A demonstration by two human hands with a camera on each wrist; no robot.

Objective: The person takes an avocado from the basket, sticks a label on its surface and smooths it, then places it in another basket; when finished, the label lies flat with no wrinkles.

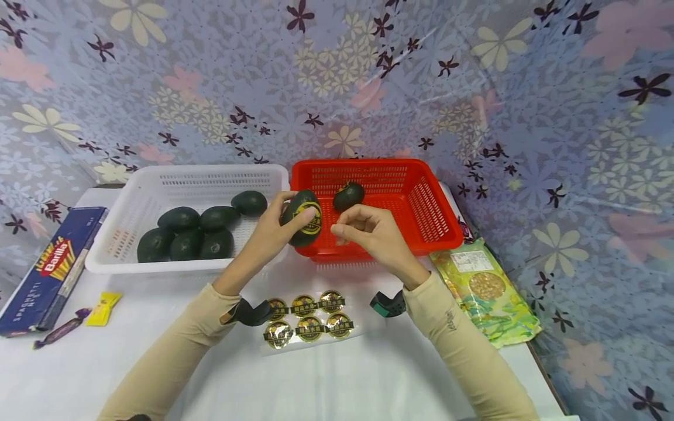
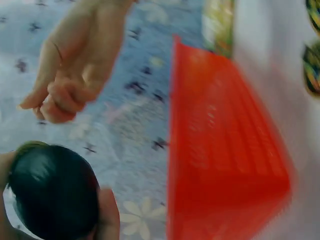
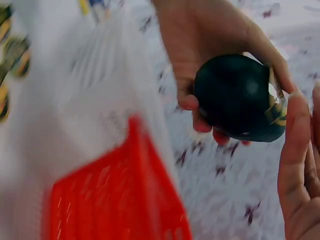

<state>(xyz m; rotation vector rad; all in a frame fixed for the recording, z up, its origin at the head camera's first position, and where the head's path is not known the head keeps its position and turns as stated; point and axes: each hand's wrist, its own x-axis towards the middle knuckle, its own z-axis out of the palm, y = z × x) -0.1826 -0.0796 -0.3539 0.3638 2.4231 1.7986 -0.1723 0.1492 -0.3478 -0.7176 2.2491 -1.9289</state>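
My left hand (image 1: 274,218) grips a dark green avocado (image 1: 295,231) over the spot where the two baskets meet. A round gold-and-black sticker (image 1: 308,218) shows on its skin, with the thumb resting on that sticker. In the right wrist view, the held avocado (image 3: 235,95) has the sticker at its right side, near fingers of my right hand (image 3: 299,165). My right hand (image 1: 371,233) hovers above the front of the red basket (image 1: 433,228), fingers loosely bent and nothing visible in them. Another stickered avocado (image 1: 348,196) lies inside that basket.
Several avocados without visible stickers lie in the white basket (image 1: 184,268) at left. A sheet of gold stickers (image 1: 310,318) lies in front. Around the edges are a blue spaghetti box (image 1: 50,269), two wrapped sweets (image 1: 103,309) and a yellow-green food bag (image 1: 487,292).
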